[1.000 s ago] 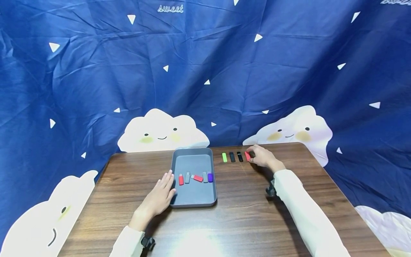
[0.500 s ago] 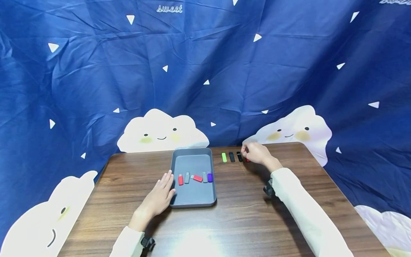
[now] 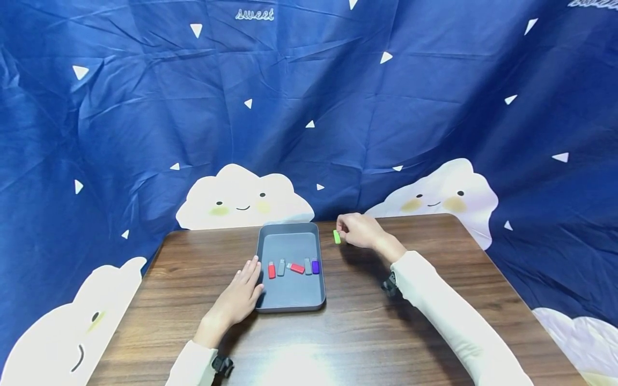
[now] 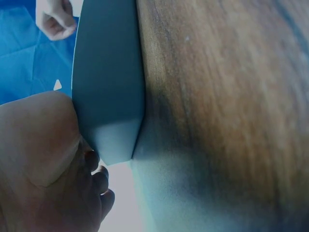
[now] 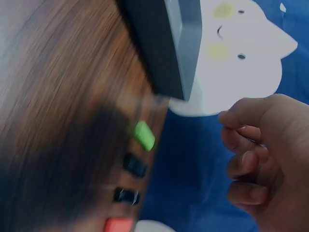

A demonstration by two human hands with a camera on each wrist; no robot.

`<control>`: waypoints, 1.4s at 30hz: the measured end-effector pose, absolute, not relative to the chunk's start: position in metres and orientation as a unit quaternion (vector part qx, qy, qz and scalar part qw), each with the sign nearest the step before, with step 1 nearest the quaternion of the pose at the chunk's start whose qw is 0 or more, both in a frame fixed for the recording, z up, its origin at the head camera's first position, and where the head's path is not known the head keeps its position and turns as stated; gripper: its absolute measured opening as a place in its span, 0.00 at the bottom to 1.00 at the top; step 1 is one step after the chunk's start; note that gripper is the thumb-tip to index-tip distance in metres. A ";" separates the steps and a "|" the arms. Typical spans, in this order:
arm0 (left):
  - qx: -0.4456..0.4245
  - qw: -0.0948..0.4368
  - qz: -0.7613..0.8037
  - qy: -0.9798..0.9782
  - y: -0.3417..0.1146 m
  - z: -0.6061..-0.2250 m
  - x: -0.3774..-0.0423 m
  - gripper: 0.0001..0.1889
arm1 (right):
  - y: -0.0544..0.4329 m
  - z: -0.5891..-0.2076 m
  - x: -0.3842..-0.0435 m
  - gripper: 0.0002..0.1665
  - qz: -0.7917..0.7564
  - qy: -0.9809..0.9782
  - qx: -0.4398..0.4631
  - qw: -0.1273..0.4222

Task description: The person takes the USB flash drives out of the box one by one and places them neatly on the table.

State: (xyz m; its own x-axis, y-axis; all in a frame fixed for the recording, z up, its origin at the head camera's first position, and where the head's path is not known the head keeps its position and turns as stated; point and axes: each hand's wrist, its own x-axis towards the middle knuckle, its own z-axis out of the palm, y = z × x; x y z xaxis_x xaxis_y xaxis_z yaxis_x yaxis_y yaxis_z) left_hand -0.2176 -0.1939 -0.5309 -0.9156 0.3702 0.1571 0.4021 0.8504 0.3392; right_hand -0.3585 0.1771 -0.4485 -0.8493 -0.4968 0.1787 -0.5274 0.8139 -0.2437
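My left hand [image 3: 236,294] lies with straight fingers against the left wall of a grey tray [image 3: 291,297]. Inside the tray are a red USB stick [image 3: 271,269], a second red USB stick [image 3: 296,268], two grey ones and a purple USB stick [image 3: 315,267]. My right hand [image 3: 361,231], fingers loosely curled and holding nothing, hovers beside a green USB stick [image 3: 337,237] on the table. The head view hides the rest of that row behind it; the right wrist view shows two black USB sticks [image 5: 134,165] and a red USB stick [image 5: 119,224].
The brown wooden table [image 3: 376,343] ends at a back edge just behind the row of sticks. A blue curtain [image 3: 299,107] with clouds and triangles hangs behind it. Dark wrist cameras [image 3: 222,365] sit at both cuffs.
My right hand has left the red USB stick at the row's right end and moved left over the black ones towards the green one. The left hand and tray stay put.
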 end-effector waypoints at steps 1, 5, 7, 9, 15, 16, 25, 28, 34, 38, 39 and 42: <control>-0.200 0.043 -0.183 -0.961 -0.194 -0.530 -0.217 0.31 | 0.172 -0.446 -0.356 0.06 0.143 -0.951 0.270 0.050; -0.207 0.053 -0.179 -0.960 -0.194 -0.531 -0.216 0.31 | 0.153 -0.438 -0.348 0.06 0.134 -0.949 0.281 0.049; -0.209 0.055 -0.186 -0.958 -0.194 -0.532 -0.216 0.31 | 0.145 -0.435 -0.344 0.06 0.129 -0.946 0.292 0.053; -0.211 0.058 -0.192 -0.957 -0.194 -0.534 -0.217 0.31 | 0.138 -0.433 -0.341 0.06 0.124 -0.942 0.305 0.058; -0.214 0.066 -0.177 -0.958 -0.197 -0.540 -0.218 0.31 | 0.117 -0.433 -0.335 0.06 0.116 -0.934 0.331 0.064; -0.215 0.067 -0.174 -0.959 -0.197 -0.540 -0.219 0.32 | 0.114 -0.433 -0.334 0.06 0.115 -0.933 0.334 0.063; -0.186 0.024 -0.172 -0.967 -0.192 -0.531 -0.218 0.32 | 0.081 -0.430 -0.324 0.07 0.106 -0.924 0.365 0.039; -0.183 0.019 -0.171 -0.968 -0.191 -0.531 -0.218 0.32 | 0.070 -0.430 -0.320 0.07 0.100 -0.922 0.373 0.032; -0.181 0.017 -0.172 -0.968 -0.192 -0.530 -0.217 0.32 | 0.049 -0.435 -0.313 0.08 0.093 -0.910 0.403 0.028; -0.179 0.016 -0.173 -0.968 -0.193 -0.530 -0.217 0.32 | 0.036 -0.441 -0.310 0.07 0.082 -0.903 0.421 0.026; -0.180 0.015 -0.173 -0.968 -0.193 -0.530 -0.218 0.32 | 0.034 -0.442 -0.308 0.07 0.081 -0.902 0.424 0.024; -0.181 0.011 -0.174 -0.968 -0.193 -0.530 -0.218 0.32 | 0.025 -0.447 -0.307 0.06 0.076 -0.898 0.432 0.020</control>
